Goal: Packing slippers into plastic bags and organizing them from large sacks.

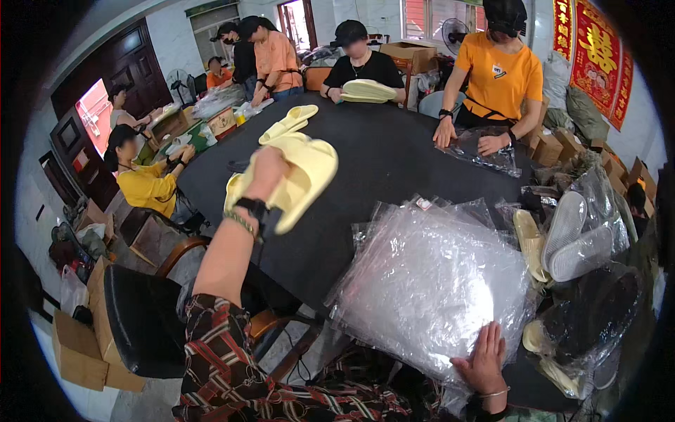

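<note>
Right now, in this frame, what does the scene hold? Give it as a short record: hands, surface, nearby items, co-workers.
Left hand: at pale yellow, open-toed slippers; fingers blurred, grip unclear
Right hand: resting, fingers spread, on a broad stack of clear plastic bags
Surface: large black-topped table
Right of stack: white slippers in clear plastic
Co-worker across, left: person in a black T-shirt, holding a pale yellow slipper
Co-worker across, right: person in an orange T-shirt
</note>
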`<state>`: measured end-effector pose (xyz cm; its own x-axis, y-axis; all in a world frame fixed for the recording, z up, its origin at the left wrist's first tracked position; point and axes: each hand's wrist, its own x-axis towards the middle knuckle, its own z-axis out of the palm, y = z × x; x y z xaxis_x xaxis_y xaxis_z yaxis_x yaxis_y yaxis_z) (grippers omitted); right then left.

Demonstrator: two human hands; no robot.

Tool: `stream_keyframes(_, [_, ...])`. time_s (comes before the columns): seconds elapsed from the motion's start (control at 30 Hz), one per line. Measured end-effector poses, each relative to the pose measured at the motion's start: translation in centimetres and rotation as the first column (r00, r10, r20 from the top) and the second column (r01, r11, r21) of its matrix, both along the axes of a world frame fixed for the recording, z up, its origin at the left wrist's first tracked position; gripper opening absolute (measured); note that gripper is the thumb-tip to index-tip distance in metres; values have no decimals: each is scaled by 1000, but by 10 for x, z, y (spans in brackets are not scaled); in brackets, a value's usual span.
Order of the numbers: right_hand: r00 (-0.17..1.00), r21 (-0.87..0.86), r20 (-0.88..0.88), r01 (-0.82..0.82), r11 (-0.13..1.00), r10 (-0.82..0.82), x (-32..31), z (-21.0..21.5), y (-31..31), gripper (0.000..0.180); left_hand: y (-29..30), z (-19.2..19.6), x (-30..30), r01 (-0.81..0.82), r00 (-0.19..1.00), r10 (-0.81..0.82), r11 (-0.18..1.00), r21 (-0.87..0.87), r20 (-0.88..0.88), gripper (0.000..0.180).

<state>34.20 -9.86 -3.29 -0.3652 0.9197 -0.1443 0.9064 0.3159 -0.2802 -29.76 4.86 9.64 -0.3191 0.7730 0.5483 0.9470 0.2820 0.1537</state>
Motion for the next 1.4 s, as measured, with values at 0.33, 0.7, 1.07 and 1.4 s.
stream_keyframes(0.33, [1000, 28, 10, 13, 1000, -13, 1, 0, 4, 112, -19, -23, 160, 474, 866, -497, 850, 231, 56, 41])
stream_keyframes(0.7, [989, 142, -141, -13, 990, 34, 16, 6, -4, 98, -122, -137, 366, 769, 603, -773, 496, -403, 198, 75])
stream_keyframes(1.07, [742, 831, -472, 555, 43, -476, 164, 120, -4, 70, -126, -130, 367, 745, 634, -740, 507, -433, 225, 76])
stream_keyframes(1.4, [467, 342, -847, 844, 413, -252, 190, 136, 35, 57, -127, -134, 354, 827, 562, -755, 519, -216, 339, 67])
